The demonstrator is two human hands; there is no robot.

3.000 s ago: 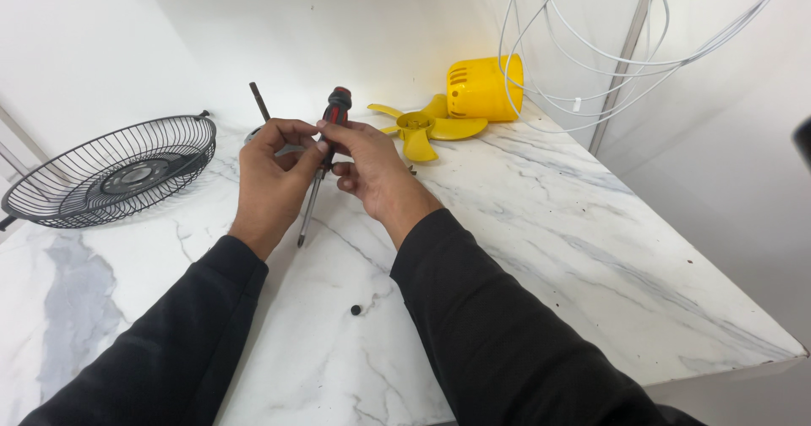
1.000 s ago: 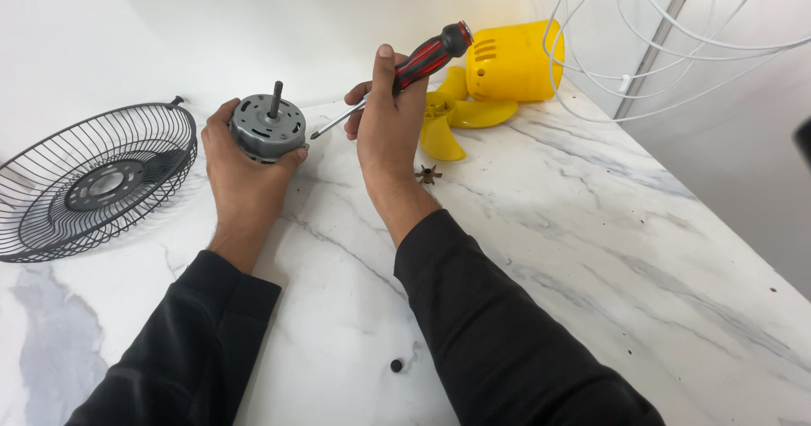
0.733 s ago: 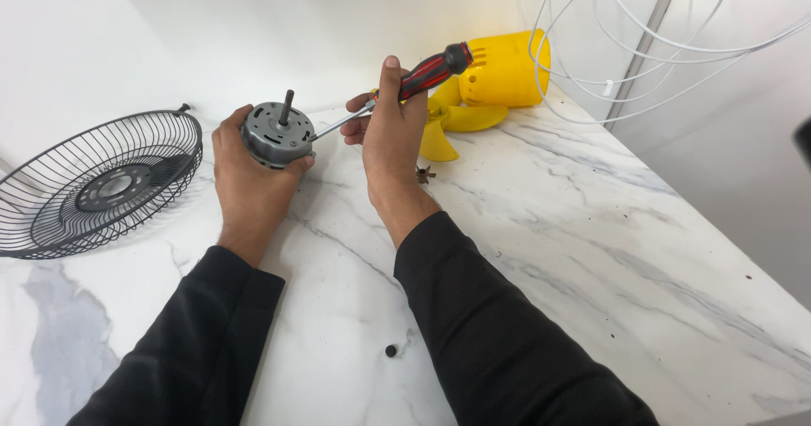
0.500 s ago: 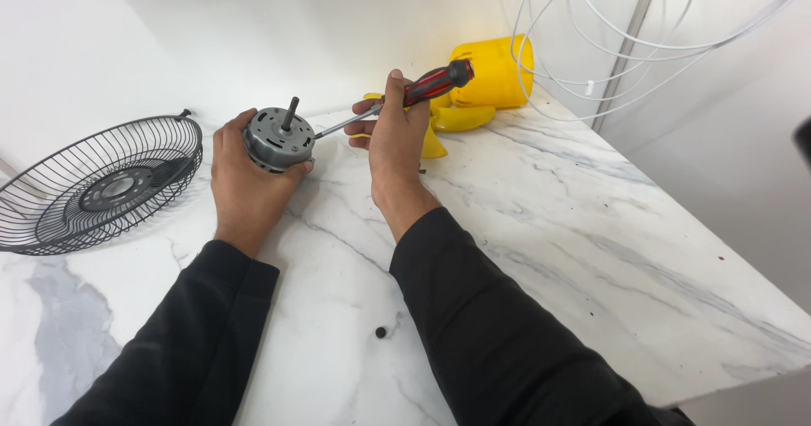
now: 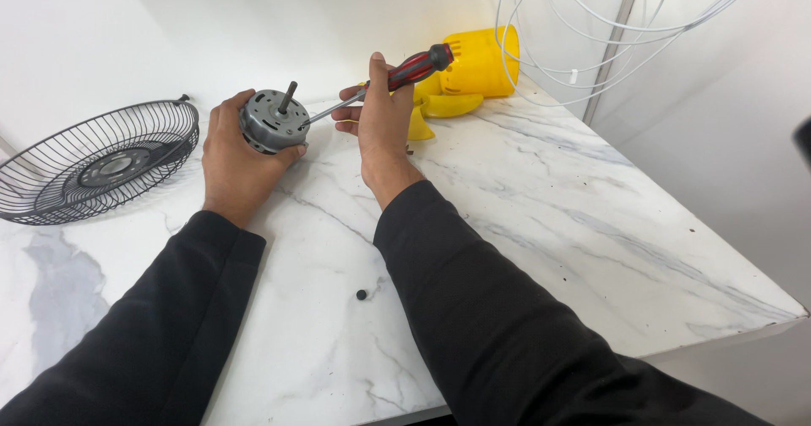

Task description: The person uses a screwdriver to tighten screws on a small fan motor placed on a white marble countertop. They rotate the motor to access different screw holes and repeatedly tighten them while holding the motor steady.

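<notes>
Fingers [image 5: 221, 115] of the left hand [image 5: 235, 160] are wrapped round a small grey fan motor [image 5: 272, 122], gripping its round body from behind and below so that the face with the short shaft [image 5: 287, 98] points up and slightly away from the person. Fingers [image 5: 348, 120] of the right hand [image 5: 384, 126] are closed on a screwdriver [image 5: 376, 88] with a red and black handle; the thumb lies along the handle and the metal shank runs down to the left, its tip meeting the face of the motor near its right edge. Both hands are held just above the counter [image 5: 524, 215], which is white marble with grey veins, and both forearms are in black sleeves [image 5: 473, 308] that reach in from the near edge.

Nearest to the person, between the two sleeves, a small dark round piece [image 5: 361, 294] lies alone on the counter; what it is cannot be told. Another small dark bit [image 5: 410, 149] lies just past the right hand, by the yellow blade.

Farther back on the left, a black wire fan guard [image 5: 93, 164] lies dished upward on the counter, well apart from the left hand. Behind the right hand lie a yellow fan blade [image 5: 443, 106] and, touching or just behind it, a yellow cylindrical housing [image 5: 483, 61] on its side, open end toward the right. White cables [image 5: 583, 29] hang in loops by the wall above the housing.
</notes>
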